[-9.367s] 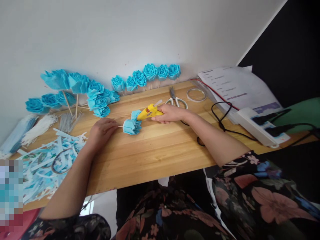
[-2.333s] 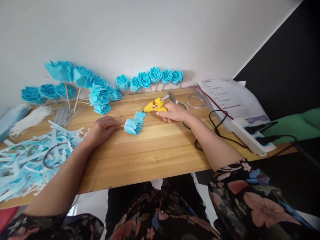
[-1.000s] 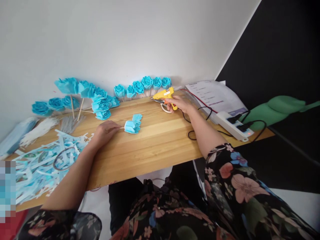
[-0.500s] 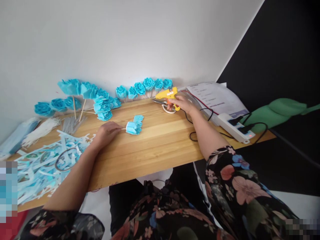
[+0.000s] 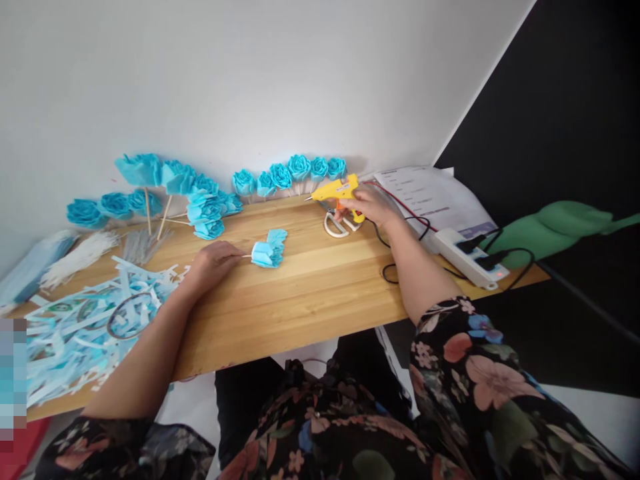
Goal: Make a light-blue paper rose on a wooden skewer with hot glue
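My left hand [image 5: 219, 261] rests on the wooden table with its fingers closed round the thin stick of a light blue paper flower [image 5: 268, 252], whose head points right. One petal stands up from the flower's far side. Farther back on the right, my right hand [image 5: 367, 205] is wrapped round the handle of a yellow glue gun [image 5: 336, 189]. The gun's nozzle points left, near the row of finished blue flowers [image 5: 299, 168]. Just below the gun lie scissors with white handles [image 5: 336, 225], partly hidden by it.
Taller blue flowers [image 5: 177, 179] lean at the back left. Blue and white paper strips [image 5: 100, 327] cover the left of the table [image 5: 300, 300]. At the right are papers [image 5: 425, 197], a power strip [image 5: 467, 260] with black cables, and a green object [image 5: 547, 230].
My right hand and the glue gun have shifted slightly right, and more of the scissors' white handles shows. My left hand and its flower have barely moved.
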A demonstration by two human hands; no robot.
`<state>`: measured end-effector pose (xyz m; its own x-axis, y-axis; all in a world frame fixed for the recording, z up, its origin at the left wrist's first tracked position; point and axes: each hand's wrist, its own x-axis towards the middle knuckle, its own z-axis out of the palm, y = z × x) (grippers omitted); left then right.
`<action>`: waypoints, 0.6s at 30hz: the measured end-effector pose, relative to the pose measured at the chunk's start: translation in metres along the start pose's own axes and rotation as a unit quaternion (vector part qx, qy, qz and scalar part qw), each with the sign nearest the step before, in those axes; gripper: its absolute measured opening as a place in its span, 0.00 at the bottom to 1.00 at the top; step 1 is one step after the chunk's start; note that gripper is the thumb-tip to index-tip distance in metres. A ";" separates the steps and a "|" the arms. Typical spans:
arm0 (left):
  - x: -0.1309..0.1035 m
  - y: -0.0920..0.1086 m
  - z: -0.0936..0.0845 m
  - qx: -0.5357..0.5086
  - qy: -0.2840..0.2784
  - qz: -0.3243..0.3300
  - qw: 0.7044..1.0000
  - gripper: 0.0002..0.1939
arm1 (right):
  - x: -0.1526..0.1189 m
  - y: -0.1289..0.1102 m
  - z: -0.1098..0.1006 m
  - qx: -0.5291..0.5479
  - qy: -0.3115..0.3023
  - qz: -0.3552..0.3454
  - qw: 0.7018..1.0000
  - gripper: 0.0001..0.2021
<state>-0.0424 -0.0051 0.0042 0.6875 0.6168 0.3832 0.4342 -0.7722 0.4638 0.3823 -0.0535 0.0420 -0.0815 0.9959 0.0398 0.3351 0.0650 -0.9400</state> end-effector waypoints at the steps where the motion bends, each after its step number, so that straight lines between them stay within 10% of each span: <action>1: 0.000 0.000 0.000 0.000 -0.001 0.001 1.000 0.15 | 0.002 0.001 0.005 0.002 -0.010 -0.010 1.000 0.17; 8: 0.000 -0.001 0.001 0.006 0.009 0.004 1.000 0.17 | 0.010 0.008 0.023 -0.120 -0.068 -0.053 0.989 0.21; 18: -0.002 -0.008 0.003 0.007 0.013 0.019 1.000 0.16 | 0.011 0.022 0.006 -0.097 0.028 -0.041 0.994 0.20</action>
<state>-0.0452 -0.0006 -0.0028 0.6885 0.5912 0.4200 0.4166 -0.7965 0.4383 0.3826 -0.0420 0.0200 -0.0655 0.9883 0.1375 0.5040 0.1517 -0.8503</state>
